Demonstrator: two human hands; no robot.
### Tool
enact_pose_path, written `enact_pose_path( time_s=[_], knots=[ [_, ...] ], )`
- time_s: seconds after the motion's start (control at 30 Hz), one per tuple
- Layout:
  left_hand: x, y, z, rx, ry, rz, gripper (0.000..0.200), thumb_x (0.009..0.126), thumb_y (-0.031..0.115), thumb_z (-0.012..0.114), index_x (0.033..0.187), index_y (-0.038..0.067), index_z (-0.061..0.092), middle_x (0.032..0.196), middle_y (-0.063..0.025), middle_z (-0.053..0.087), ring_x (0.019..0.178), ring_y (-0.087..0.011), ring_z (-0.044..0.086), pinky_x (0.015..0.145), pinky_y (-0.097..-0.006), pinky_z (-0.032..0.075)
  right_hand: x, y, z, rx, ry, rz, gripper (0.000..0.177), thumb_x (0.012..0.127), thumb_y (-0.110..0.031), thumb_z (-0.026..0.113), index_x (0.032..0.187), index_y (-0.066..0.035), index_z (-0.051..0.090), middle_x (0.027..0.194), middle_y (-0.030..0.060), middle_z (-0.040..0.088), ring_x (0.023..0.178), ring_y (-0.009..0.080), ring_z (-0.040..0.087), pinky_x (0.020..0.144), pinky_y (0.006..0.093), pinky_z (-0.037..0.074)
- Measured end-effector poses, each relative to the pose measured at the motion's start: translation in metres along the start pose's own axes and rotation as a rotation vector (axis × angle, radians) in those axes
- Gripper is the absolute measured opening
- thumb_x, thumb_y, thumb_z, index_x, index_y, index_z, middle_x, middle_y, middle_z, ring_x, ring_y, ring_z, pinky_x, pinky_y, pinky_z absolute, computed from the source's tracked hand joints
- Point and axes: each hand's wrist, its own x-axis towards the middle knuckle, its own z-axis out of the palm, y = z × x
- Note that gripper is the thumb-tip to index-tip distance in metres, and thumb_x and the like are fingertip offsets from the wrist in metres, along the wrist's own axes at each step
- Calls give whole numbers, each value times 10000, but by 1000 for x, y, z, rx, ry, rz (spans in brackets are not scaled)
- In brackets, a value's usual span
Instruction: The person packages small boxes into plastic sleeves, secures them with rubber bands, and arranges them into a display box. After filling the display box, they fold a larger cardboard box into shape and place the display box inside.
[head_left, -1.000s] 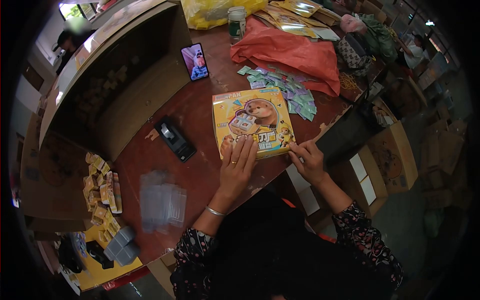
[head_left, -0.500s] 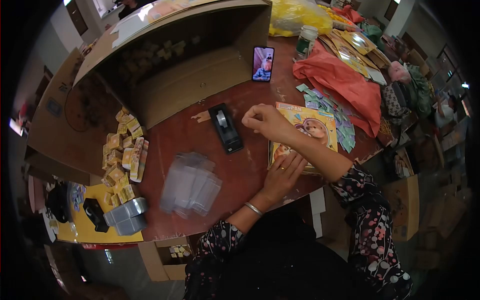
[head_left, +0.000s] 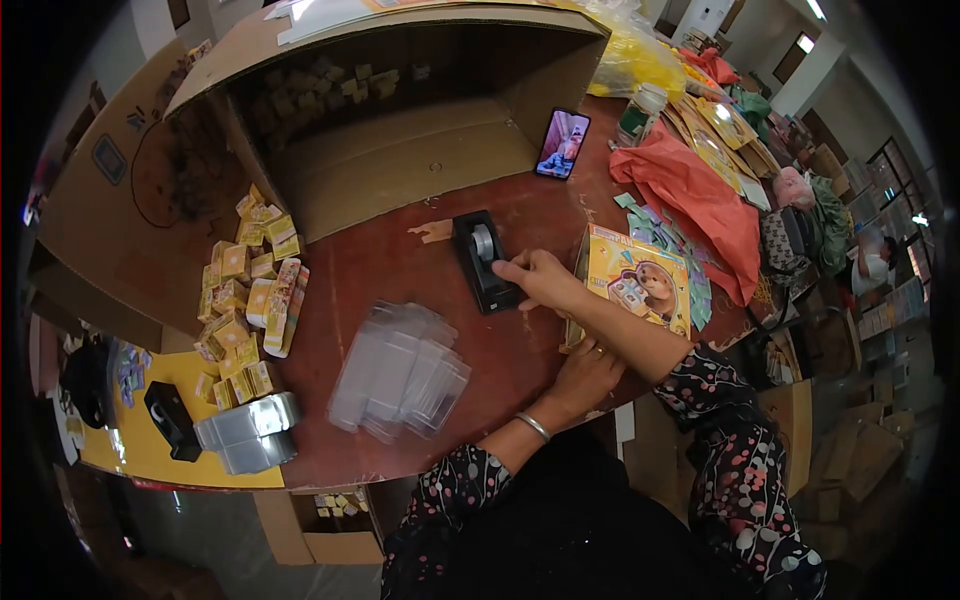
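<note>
My right hand [head_left: 543, 281] reaches across my left, its fingers pinched together at the front end of a black tape dispenser [head_left: 486, 270]. The fingers close on the tape there, though the clear strip is too fine to see well. A yellow printed box [head_left: 655, 287] with a cartoon animal on its lid lies to the right, partly behind my right forearm. My left hand [head_left: 588, 378], with a ring and a bracelet, holds the near edge of this box; some of its fingers are hidden by the forearm.
Clear plastic sleeves [head_left: 400, 375] lie left of the dispenser. Small yellow boxes [head_left: 238, 290] are piled near a large open carton [head_left: 400, 185]. A phone [head_left: 562, 145] stands at the back. Small green and purple packets [head_left: 655, 230] lie beside a red plastic bag [head_left: 690, 200].
My right hand has come down and left from above the yellow box to the dispenser's end. My left hand has slid from the lid to the box's near edge. The view has shifted.
</note>
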Motion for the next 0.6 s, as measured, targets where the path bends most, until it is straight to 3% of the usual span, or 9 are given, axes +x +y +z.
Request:
enact_pose_path(
  time_s=[0.13, 0.43, 0.53, 0.6],
  knots=[
    [1, -1, 0, -14, 28, 13, 235, 833, 147, 583, 1023, 60, 693, 1021, -101, 684, 1027, -231, 654, 1094, -431, 404, 10, 12, 2, 126, 3, 86, 346, 952, -296, 719, 1051, 35, 696, 953, 91, 705, 806, 163, 681, 570, 286, 577],
    [3, -2, 9, -70, 80, -7, 315, 818, 159, 597, 1086, 46, 719, 1055, -109, 725, 1065, -226, 665, 1048, -380, 438, 1, 3, 3, 297, 12, 157, 217, 956, -183, 706, 1017, 25, 698, 929, 94, 697, 800, 191, 682, 625, 330, 637],
    [-1, -3, 13, -108, 21, -28, 435, 846, 194, 589, 1239, 25, 670, 1235, -157, 683, 1228, -269, 610, 1100, -429, 406, 0, 8, 4, 372, 15, 138, 185, 961, -171, 697, 997, 10, 693, 950, 89, 693, 847, 196, 679, 697, 374, 650],
    [3, -1, 14, -81, 73, -41, 499, 893, 200, 555, 1351, 5, 575, 1388, -180, 576, 1335, -313, 520, 1156, -489, 352, 0, 15, 8, 444, 40, 114, 159, 965, -166, 692, 977, -7, 689, 965, 83, 688, 876, 197, 674, 752, 405, 646]
  ],
)
